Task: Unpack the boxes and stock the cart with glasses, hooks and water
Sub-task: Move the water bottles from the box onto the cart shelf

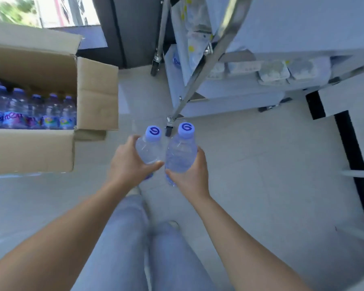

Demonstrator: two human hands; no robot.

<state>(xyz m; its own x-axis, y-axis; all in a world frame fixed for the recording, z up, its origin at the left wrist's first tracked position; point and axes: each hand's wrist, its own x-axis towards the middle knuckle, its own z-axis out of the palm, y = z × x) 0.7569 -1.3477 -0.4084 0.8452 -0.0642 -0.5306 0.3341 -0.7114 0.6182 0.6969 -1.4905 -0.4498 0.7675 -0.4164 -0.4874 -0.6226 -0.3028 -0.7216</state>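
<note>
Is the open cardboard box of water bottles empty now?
No, the open cardboard box holds a row of clear plastic water bottles with pale caps.

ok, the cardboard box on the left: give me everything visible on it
The cardboard box is plain brown corrugated card, open at the top, its flaps folded outward. It sits at the left of the view, apparently on the pale floor, its left part cut off by the frame edge. Inside stand rows of clear water bottles with pale blue caps and colourful labels, upright and packed close. Neither hand touches it; the left hand holds its own bottle to the box's right.
</note>
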